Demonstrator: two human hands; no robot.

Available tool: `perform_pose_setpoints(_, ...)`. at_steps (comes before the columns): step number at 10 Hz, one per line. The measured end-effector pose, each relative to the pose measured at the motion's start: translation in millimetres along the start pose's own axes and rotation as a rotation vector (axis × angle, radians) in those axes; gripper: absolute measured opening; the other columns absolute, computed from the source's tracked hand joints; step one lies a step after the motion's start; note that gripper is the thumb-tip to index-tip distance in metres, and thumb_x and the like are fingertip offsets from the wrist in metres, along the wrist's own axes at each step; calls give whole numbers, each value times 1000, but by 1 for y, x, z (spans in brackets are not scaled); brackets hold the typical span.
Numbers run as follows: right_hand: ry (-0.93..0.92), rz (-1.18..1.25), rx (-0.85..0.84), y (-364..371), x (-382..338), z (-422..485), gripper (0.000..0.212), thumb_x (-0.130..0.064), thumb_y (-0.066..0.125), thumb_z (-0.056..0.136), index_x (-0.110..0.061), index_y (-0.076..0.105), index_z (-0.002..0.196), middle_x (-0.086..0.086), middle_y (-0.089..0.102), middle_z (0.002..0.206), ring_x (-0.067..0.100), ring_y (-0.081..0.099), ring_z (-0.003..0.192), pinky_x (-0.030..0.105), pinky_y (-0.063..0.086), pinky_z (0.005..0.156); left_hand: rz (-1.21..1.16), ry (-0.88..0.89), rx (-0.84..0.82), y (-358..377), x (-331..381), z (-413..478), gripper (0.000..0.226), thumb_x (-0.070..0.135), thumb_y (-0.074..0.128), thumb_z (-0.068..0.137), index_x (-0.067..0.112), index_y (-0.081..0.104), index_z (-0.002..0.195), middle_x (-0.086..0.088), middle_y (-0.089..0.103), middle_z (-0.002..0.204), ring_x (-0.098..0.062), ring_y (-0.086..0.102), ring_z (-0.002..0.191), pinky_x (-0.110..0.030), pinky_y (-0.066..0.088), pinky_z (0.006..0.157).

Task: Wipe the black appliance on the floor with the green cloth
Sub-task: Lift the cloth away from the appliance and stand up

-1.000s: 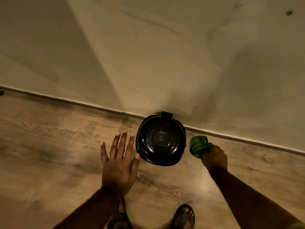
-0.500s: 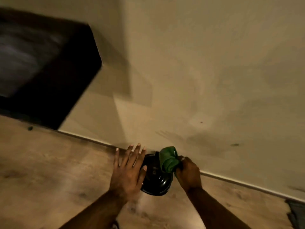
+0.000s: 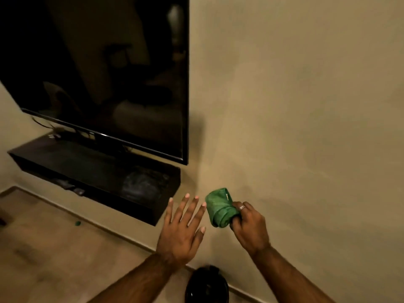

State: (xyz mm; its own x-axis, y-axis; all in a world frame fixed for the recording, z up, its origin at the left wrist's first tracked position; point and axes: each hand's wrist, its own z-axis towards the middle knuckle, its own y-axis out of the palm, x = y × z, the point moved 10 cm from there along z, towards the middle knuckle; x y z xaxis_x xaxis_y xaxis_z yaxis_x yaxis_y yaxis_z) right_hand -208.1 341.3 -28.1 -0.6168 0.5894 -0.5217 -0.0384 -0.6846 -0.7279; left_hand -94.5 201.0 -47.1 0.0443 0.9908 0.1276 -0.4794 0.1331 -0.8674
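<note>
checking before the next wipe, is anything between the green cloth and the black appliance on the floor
Nothing visible. The right hand grips the green cloth above the black appliance, with only air between them. The open left hand is off to the side.

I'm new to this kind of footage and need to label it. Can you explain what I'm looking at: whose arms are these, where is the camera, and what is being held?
There is no machine here, only a person. The single picture comes from a wide-angle camera worn on the person's head, looking forward and down, so both arms reach in from the bottom edge. The left hand is empty, its fingers spread open in the air. The right hand has a closed grip on a rolled green cloth; a ring shows on one finger. At the bottom edge, on the wooden floor by the wall, sits the black appliance, only partly in view; neither hand touches it. To the left a dark television hangs on the beige wall above a low black shelf. A small green bit lies on the floor; what it is cannot be told.
</note>
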Motion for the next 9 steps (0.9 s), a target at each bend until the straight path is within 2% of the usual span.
perform_pose_setpoints(1,-76,34,-13,-3,-39,16,35,-5,58,68,-16,67,100,3,65,85,25,63,71,35,54,62,31,-33,57,-33,-25,2,60,43,32,98,18,25,152,-7,26,159,-28,17,147,-62,13,115)
perform_pose_setpoints(2,-175,40,-65,16,-101,41,36,-4,59,70,-16,66,103,5,65,87,27,63,73,38,54,66,111,-104,97,-78,-85,-4,59,44,33,98,19,28,151,-6,29,158,-26,17,147,-63,15,114)
perform_pose_setpoints(3,-205,-11,-115,43,-142,59,36,-9,55,76,-17,63,110,7,67,95,29,63,81,40,54,73,167,-153,90,-101,-128,-7,58,44,32,98,20,29,151,-6,31,157,-25,17,147,-64,15,114)
perform_pose_setpoints(4,-159,-164,-184,92,-187,88,33,-19,48,82,-21,59,113,5,68,105,29,64,90,39,54,80,187,-239,82,-128,-187,-14,58,45,28,98,20,28,151,-5,33,156,-24,18,147,-62,12,115)
perform_pose_setpoints(5,-102,-272,-214,124,-201,103,29,-24,46,84,-21,57,111,5,67,108,30,64,91,39,52,78,171,-267,68,-134,-217,-17,57,45,24,99,21,27,151,-4,32,156,-23,18,147,-61,10,116)
perform_pose_setpoints(6,7,-387,-317,167,-195,110,43,-31,47,85,-20,48,127,8,56,125,33,60,100,40,51,82,191,-268,49,-130,-251,-20,57,46,20,100,22,24,152,-2,29,158,-22,15,148,-59,8,116)
perform_pose_setpoints(7,23,-462,-400,190,-189,103,58,-41,46,84,-22,36,137,9,45,136,33,57,108,41,51,85,186,-261,30,-122,-263,-22,57,46,19,100,22,24,151,-3,28,158,-22,15,148,-59,9,116)
perform_pose_setpoints(8,-48,-518,-441,186,-191,82,69,-59,39,78,-23,36,137,11,39,142,34,55,112,42,49,88,149,-219,48,-117,-253,-20,57,45,22,99,20,28,150,-4,32,156,-24,19,146,-60,13,114)
perform_pose_setpoints(9,-49,-509,-403,159,-185,72,74,-66,33,76,-26,35,138,10,40,140,33,55,110,41,49,86,120,-185,61,-117,-235,-13,58,45,23,98,20,29,150,-5,33,156,-25,20,146,-60,14,114)
